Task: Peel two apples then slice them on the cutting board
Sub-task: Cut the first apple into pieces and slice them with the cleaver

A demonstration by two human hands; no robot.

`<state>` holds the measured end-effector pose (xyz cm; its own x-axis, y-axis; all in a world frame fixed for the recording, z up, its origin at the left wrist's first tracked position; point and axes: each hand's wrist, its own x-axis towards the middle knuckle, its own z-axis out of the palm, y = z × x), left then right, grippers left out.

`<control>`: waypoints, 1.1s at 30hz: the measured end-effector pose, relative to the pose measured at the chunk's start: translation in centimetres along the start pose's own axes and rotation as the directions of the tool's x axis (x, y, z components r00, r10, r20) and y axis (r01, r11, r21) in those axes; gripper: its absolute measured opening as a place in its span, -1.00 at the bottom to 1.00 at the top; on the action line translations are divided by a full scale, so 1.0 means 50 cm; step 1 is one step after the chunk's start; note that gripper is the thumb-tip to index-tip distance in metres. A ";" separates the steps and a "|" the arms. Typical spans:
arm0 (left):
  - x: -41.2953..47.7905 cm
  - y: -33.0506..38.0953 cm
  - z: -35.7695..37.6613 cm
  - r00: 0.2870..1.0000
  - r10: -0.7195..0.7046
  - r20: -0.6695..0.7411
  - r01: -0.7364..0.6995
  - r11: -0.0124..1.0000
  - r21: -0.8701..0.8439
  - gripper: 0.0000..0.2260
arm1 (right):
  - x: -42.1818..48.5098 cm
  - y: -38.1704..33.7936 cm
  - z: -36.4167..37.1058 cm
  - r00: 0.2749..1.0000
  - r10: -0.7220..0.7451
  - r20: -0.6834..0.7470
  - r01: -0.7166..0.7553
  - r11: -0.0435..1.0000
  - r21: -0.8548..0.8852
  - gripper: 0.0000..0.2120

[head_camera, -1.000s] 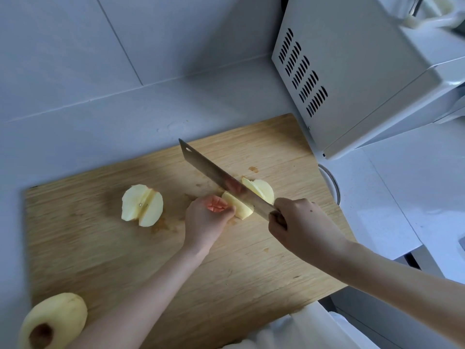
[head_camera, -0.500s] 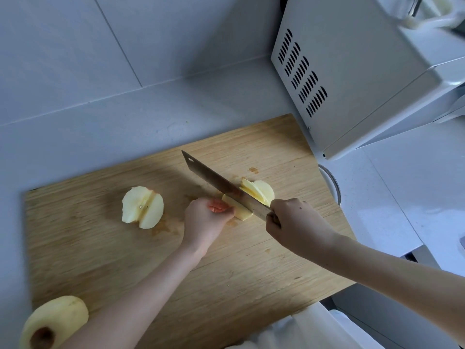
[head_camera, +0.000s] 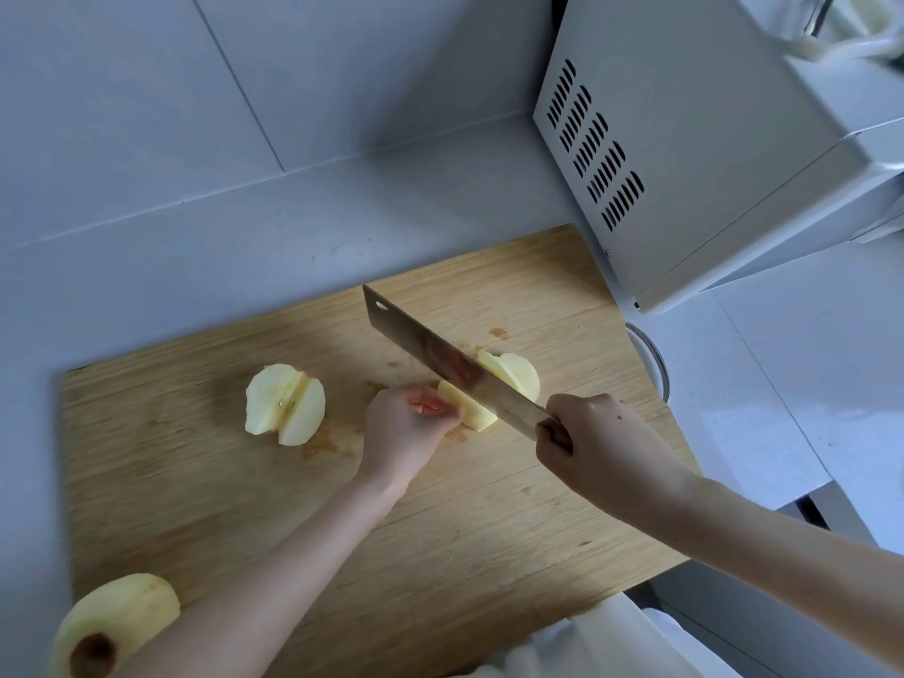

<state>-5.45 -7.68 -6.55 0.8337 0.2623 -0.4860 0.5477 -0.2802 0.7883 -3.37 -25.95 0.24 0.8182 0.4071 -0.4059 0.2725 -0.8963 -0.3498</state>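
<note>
Slicing a peeled apple piece (head_camera: 472,411) at mid cutting board (head_camera: 489,555): the left hand (head_camera: 406,428) pins it with curled fingers, knuckles towards the blade, while the right hand (head_camera: 587,442) grips the cleaver (head_camera: 440,357) by its handle. Pale, skinless slices (head_camera: 516,374) lean just right of the blade; a split half (head_camera: 283,403) lies left, a whole peeled apple (head_camera: 117,623) at the near-left corner

Grey tiled wall (head_camera: 122,90); white appliance (head_camera: 709,154), perhaps a microwave.
</note>
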 end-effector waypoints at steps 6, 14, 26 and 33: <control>0.001 -0.001 0.000 1.000 -0.008 0.012 0.008 1.000 0.005 -0.95 | 0.006 0.002 0.004 1.000 -0.001 0.027 0.002 0.999 -0.038 -0.69; 0.000 -0.001 0.000 1.000 0.006 -0.005 -0.006 1.000 0.030 -0.92 | 0.057 -0.016 0.044 0.997 0.030 0.071 -0.026 0.998 -0.050 -0.65; 0.002 -0.009 0.001 0.999 0.042 -0.009 -0.042 0.999 0.013 -0.92 | -0.003 -0.004 0.000 1.000 -0.007 0.012 0.007 1.000 -0.007 -0.75; 0.002 -0.007 0.001 1.000 0.030 -0.008 -0.030 0.999 0.012 -0.93 | 0.017 -0.007 0.018 0.998 0.002 0.059 0.002 0.998 -0.067 -0.69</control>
<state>-5.56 -7.61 -6.91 0.8489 0.2614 -0.4593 0.5237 -0.2990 0.7977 -3.24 -25.15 -0.76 0.7874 0.4147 -0.4561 0.3072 -0.9054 -0.2929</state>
